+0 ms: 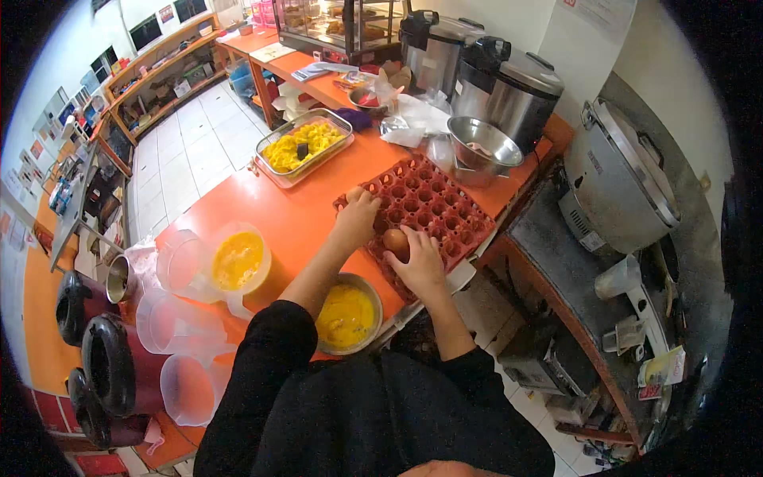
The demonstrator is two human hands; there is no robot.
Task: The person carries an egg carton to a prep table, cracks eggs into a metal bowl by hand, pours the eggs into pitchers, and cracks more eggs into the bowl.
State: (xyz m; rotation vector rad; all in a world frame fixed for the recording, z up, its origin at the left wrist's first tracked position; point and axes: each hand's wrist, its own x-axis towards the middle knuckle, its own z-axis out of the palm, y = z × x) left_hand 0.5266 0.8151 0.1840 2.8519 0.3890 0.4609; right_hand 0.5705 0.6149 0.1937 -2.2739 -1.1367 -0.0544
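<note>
My right hand [424, 267] has its thumb and fingers around a brown egg [396, 241] at the near side of a red egg tray [438, 207]. At the tray's left corner, the fingers of my left hand [356, 222] are on a paler egg [355, 194], partly hidden beneath them. Most of the tray's cups hold no egg. Close to my body, below my left forearm, sits a metal bowl [378, 325] of beaten yellow egg [346, 316]. A translucent plastic jug [267, 271] with frothy egg liquid [237, 259] stands to the left.
More translucent jugs [179, 322] crowd the orange table's [208, 206] left side. Beyond lies a metal-rimmed tray [346, 121] of yellow food. A steel bowl [486, 134] stands behind the egg tray, before large cookers [506, 89]. A grey cooker [620, 179] is on the right.
</note>
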